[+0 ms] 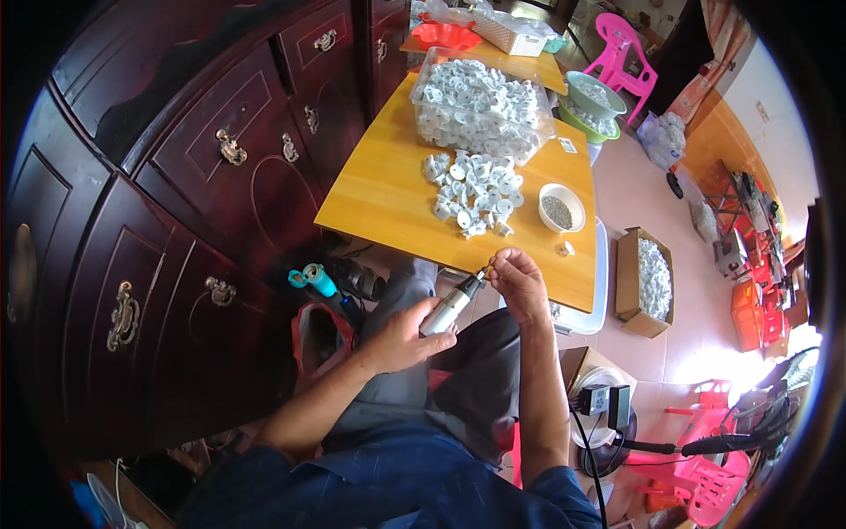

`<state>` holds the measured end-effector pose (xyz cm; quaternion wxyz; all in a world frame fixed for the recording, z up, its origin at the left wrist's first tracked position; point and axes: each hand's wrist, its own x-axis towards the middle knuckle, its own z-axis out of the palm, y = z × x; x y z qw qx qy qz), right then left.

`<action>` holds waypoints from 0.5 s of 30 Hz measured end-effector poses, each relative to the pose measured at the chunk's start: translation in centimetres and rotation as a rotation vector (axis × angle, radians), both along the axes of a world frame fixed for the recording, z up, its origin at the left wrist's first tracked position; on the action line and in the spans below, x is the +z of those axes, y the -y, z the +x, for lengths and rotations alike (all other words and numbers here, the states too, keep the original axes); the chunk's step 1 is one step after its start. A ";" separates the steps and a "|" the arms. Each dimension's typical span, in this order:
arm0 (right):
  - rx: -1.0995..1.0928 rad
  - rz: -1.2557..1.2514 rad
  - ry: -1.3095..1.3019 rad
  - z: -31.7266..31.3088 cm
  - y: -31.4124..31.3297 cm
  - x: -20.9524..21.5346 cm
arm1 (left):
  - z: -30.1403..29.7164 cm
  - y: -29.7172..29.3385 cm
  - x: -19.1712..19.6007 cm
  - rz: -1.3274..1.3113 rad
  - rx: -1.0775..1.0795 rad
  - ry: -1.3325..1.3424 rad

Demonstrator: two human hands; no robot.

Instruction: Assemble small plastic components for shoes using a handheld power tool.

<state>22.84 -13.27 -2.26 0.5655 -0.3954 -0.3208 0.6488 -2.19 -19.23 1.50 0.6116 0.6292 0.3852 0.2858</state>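
Note:
My left hand (pixel 398 338) is wrapped round a silver cylindrical electric screwdriver (pixel 449 309), whose dark tip slants up toward the table's near edge. At that tip, my right hand (pixel 520 280) is closed, thumb and fingertips pinched together beside the bit. Whatever they hold is too small to make out. Beyond my hands, a loose pile of small white plastic parts (pixel 476 192) lies on the yellow wooden table (pixel 379 196). A white bowl (pixel 577 201) of tiny grey metal pieces stands to the pile's right, with a single white part (pixel 566 249) near it.
A clear bin (pixel 432 134) heaped with white parts stands farther back. Two basins (pixel 573 81) are at the table's far right. A cardboard box (pixel 627 304) of white parts sits on the floor, right. Dark cabinets (pixel 238 176) line the left. Pink chairs (pixel 621 57) stand behind.

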 end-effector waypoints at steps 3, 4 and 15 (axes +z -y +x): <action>0.014 -0.019 -0.032 -0.2 0.5 -0.2 | 0.1 0.1 0.2 0.002 -0.023 -0.036; 0.014 -0.017 -0.050 -0.2 0.6 -0.1 | 0.1 0.1 0.1 0.000 -0.023 -0.037; 0.017 0.012 -0.134 -0.3 0.6 -0.7 | 0.2 0.2 0.2 -0.016 -0.041 -0.039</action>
